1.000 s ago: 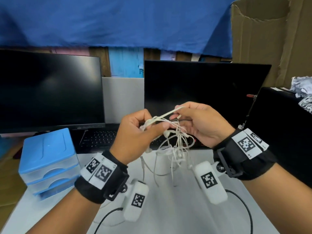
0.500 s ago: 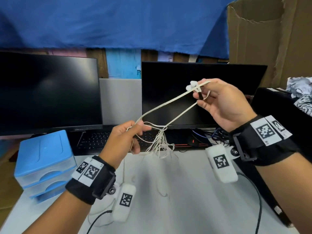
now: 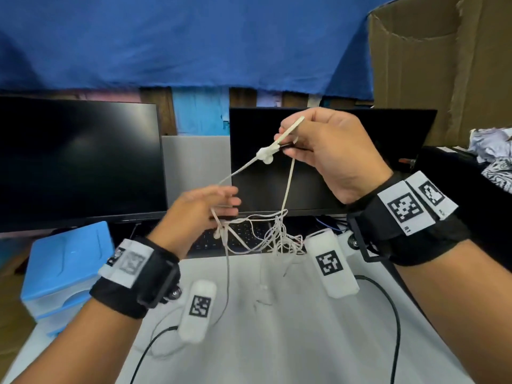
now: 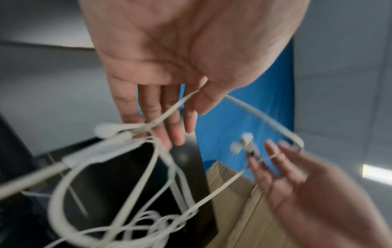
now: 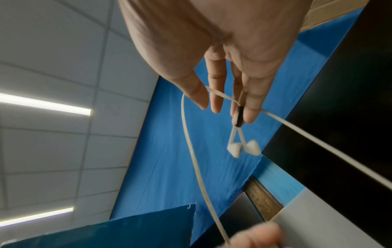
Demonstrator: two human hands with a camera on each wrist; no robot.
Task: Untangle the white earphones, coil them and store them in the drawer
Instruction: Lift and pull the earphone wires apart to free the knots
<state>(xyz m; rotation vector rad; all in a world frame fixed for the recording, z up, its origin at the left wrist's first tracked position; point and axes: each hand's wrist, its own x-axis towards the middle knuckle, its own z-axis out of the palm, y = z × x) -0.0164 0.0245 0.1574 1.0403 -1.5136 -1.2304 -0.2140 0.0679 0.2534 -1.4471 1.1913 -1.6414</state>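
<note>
The white earphones (image 3: 265, 156) hang in the air between both hands. My right hand (image 3: 285, 139) is raised in front of the right monitor. Its thumb and forefinger pinch the flat cable, and the two earbuds (image 5: 244, 149) dangle just past its fingers (image 5: 216, 100). My left hand (image 3: 227, 200) is lower and to the left, fingers (image 4: 178, 127) straight, and the cable runs between its thumb and forefinger. A knotted tangle (image 3: 277, 236) of thin cable hangs below, above the white table (image 3: 277, 342). The blue drawer unit (image 3: 63, 261) stands at the left with its drawers closed.
Two dark monitors (image 3: 77, 162) (image 3: 401, 139) and a black keyboard (image 3: 205, 242) stand behind my hands. Brown cardboard (image 3: 443, 65) rises at the right and a blue cloth hangs behind. Black wrist-camera cables (image 3: 394, 314) trail over the table.
My left hand's fingers have straightened out of their pinch. My right hand has come a little to the left with the earbud end, and the tangle hangs between the two hands.
</note>
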